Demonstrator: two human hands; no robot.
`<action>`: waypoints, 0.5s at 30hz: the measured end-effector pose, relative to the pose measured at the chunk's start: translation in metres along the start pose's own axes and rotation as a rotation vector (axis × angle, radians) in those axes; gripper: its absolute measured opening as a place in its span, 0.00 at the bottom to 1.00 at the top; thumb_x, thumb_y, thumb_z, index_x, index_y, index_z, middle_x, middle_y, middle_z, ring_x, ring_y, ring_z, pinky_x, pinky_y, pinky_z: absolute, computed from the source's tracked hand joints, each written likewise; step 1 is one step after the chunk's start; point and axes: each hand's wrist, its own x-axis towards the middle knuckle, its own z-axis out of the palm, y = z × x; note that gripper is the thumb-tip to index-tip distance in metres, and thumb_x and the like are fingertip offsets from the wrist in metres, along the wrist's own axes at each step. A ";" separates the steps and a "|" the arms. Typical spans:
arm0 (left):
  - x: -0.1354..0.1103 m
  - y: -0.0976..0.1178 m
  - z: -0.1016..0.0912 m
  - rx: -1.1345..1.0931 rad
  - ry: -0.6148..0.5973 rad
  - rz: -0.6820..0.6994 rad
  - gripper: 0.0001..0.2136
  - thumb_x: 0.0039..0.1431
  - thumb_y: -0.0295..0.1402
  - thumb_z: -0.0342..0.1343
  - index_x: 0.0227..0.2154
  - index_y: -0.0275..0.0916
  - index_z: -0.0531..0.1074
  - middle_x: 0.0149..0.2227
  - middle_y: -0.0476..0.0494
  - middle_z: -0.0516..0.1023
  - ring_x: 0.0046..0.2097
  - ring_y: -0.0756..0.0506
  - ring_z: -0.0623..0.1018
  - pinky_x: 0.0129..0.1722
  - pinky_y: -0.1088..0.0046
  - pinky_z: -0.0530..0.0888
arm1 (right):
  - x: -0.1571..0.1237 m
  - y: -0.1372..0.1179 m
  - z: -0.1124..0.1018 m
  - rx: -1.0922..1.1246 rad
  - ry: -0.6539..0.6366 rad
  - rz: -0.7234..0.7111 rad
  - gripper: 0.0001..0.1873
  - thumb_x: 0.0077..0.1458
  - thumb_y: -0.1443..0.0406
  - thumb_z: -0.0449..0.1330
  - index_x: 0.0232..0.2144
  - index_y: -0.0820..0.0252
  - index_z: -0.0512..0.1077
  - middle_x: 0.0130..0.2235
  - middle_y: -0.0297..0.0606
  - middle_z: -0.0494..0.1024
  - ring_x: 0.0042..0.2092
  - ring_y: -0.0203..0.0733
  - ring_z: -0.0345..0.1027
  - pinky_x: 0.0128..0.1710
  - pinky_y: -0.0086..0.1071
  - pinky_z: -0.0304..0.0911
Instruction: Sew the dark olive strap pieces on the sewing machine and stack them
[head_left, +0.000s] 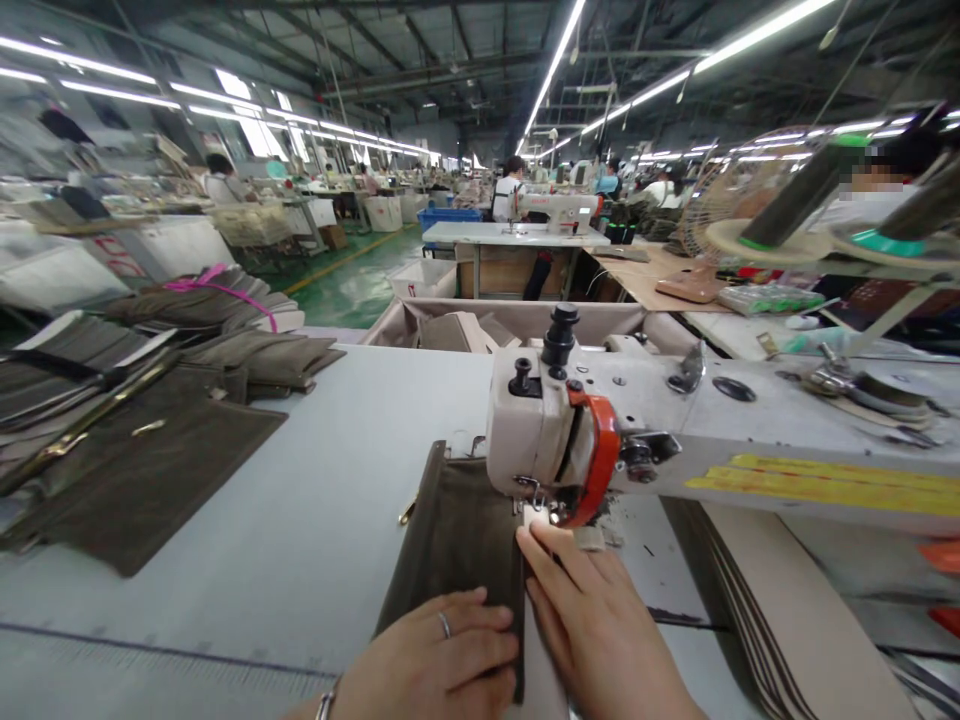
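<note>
A dark brown fabric piece (457, 545) lies on the grey table under the head of a white sewing machine (570, 430) with an orange guard. My left hand (435, 655), a ring on one finger, lies flat on the near end of the fabric with its fingers stretched out to the right. My right hand (592, 620) rests beside it, fingers extended toward the needle area, fingertips pressing the fabric's right edge just below the presser foot.
Stacks of brown fabric pieces (150, 420) cover the table's left side. A tan striped strip (787, 620) lies at the right under the machine arm. Thread cones and a fan (750, 200) stand at the back right. Other workers sit at machines further back.
</note>
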 end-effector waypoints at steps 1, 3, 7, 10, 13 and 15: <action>0.002 -0.001 -0.001 -0.008 -0.009 -0.013 0.07 0.67 0.30 0.50 0.37 0.40 0.74 0.42 0.53 0.80 0.51 0.51 0.75 0.63 0.73 0.61 | 0.000 0.001 0.001 -0.011 -0.005 -0.004 0.22 0.62 0.69 0.50 0.59 0.60 0.61 0.56 0.43 0.68 0.51 0.51 0.64 0.45 0.46 0.65; 0.006 -0.003 -0.005 -0.033 -0.063 -0.023 0.09 0.68 0.29 0.48 0.38 0.40 0.74 0.43 0.51 0.80 0.52 0.51 0.74 0.63 0.73 0.62 | -0.002 0.002 0.002 -0.030 -0.005 -0.011 0.22 0.62 0.69 0.50 0.59 0.61 0.61 0.56 0.43 0.68 0.51 0.52 0.64 0.45 0.47 0.66; 0.015 -0.008 -0.017 -0.091 -0.235 -0.032 0.10 0.68 0.29 0.46 0.43 0.38 0.72 0.48 0.48 0.78 0.56 0.51 0.72 0.63 0.74 0.62 | -0.002 0.004 0.001 -0.039 0.014 -0.023 0.22 0.62 0.69 0.50 0.58 0.61 0.62 0.55 0.45 0.69 0.51 0.52 0.64 0.45 0.47 0.66; 0.022 -0.013 -0.021 -0.115 -0.253 -0.050 0.11 0.67 0.27 0.45 0.44 0.38 0.72 0.49 0.46 0.77 0.56 0.52 0.72 0.63 0.74 0.62 | -0.001 0.004 -0.001 -0.020 0.027 -0.029 0.22 0.62 0.69 0.50 0.58 0.62 0.62 0.54 0.46 0.69 0.49 0.51 0.65 0.44 0.45 0.66; 0.030 -0.016 -0.019 -0.119 -0.214 -0.038 0.12 0.68 0.28 0.42 0.43 0.36 0.72 0.49 0.44 0.77 0.55 0.51 0.72 0.62 0.74 0.62 | 0.000 0.003 -0.002 0.002 0.026 -0.018 0.22 0.61 0.70 0.50 0.58 0.62 0.62 0.54 0.45 0.69 0.49 0.50 0.64 0.44 0.45 0.66; 0.034 -0.019 -0.015 -0.105 -0.190 -0.032 0.13 0.69 0.29 0.41 0.41 0.35 0.72 0.47 0.43 0.78 0.53 0.51 0.73 0.61 0.74 0.64 | -0.001 0.003 -0.002 0.010 0.027 -0.006 0.22 0.61 0.70 0.50 0.57 0.61 0.63 0.54 0.45 0.69 0.49 0.50 0.64 0.45 0.45 0.66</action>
